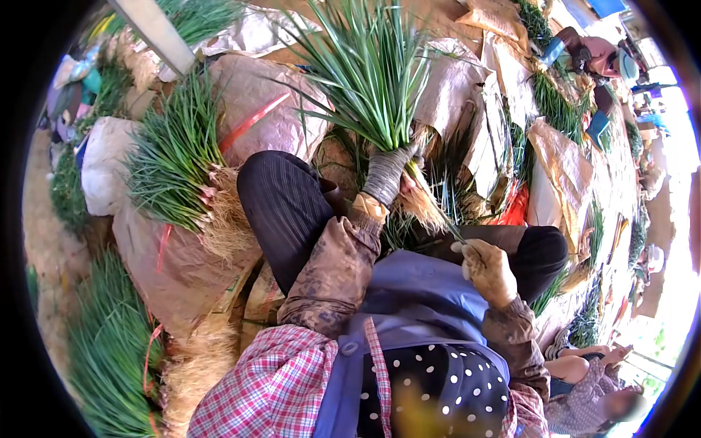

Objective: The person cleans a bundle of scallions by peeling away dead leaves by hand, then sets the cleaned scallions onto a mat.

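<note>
My left hand point(388, 174), in a grey glove or wrapping, is closed around the base of a bunch of spring onions point(365, 84). Their long green leaves fan upward, and pale stringy roots point(420, 204) hang out on the right side. Lower right, my bare right hand point(489, 271) has its fingers pinched together on a thin green strand point(454, 231) that stretches toward those roots. Whether the strand is still joined to the bunch cannot be made out. Both hands are over my crossed legs, above the blue apron point(423, 292).
Beside my left knee, a pile of spring onions point(175, 160) rests on a brown sack point(161, 270). Another large bundle point(109, 350) with a red tie lies lower left. A post point(157, 36) stands upper left. Other people point(602, 58) sit among greens on the right.
</note>
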Available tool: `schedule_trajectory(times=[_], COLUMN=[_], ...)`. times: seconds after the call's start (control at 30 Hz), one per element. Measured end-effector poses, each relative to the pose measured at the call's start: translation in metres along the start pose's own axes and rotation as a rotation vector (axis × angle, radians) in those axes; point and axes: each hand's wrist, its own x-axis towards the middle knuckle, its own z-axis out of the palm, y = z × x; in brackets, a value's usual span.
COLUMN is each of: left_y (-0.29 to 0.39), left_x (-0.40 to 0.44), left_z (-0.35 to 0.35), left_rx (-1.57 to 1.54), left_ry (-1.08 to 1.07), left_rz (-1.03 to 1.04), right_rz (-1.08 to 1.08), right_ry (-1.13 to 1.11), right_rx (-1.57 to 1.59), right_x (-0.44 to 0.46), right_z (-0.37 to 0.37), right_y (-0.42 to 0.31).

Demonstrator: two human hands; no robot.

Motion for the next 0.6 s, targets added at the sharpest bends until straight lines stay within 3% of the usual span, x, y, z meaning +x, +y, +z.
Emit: schedule_trajectory(times=[0.1, 0.17, 0.2, 0.3, 0.37, 0.43, 0.5, 0.53, 0.6], left_y=[0.005, 0.011, 0.012, 0.012, 0.011, 0.002, -0.014, -0.009, -0.019], left_x=[0.005, 0.006, 0.006, 0.001, -0.004, -0.005, 0.002, -0.026, -0.044], left_z=[-0.002, -0.006, -0.004, 0.000, 0.004, 0.002, -0.018, 0.010, 0.013], left_rx=[-0.085, 0.045, 0.023, -0.060, -0.146, -0.275, -0.249, -0.283, -0.360], left_ry=[0.033, -0.002, 0.001, -0.010, -0.046, -0.110, -0.382, -0.290, -0.387], left_rz=[0.052, 0.048, 0.031, -0.019, -0.049, -0.164, -0.294, -0.151, -0.066], right_rz=[0.136, 0.266, 0.250, -0.171, -0.466, -0.659, -0.664, -0.674, -0.711], right_ry=[0.018, 0.017, -0.052, 0.127, 0.322, 0.493, 0.507, 0.507, 0.522], right_rx=[0.017, -0.066, -0.374, -0.831, -0.681, -0.779, -0.722, -0.697, -0.556], right_x=[-0.014, -0.016, -0.011, 0.007, 0.036, 0.061, 0.086, 0.103, 0.132], right_z=[-0.011, -0.015, -0.015, -0.003, 0.008, 0.021, 0.041, 0.052, 0.065], right_y=[0.018, 0.028, 0.035, 0.035, 0.021, 0.001, -0.009, -0.001, 0.014])
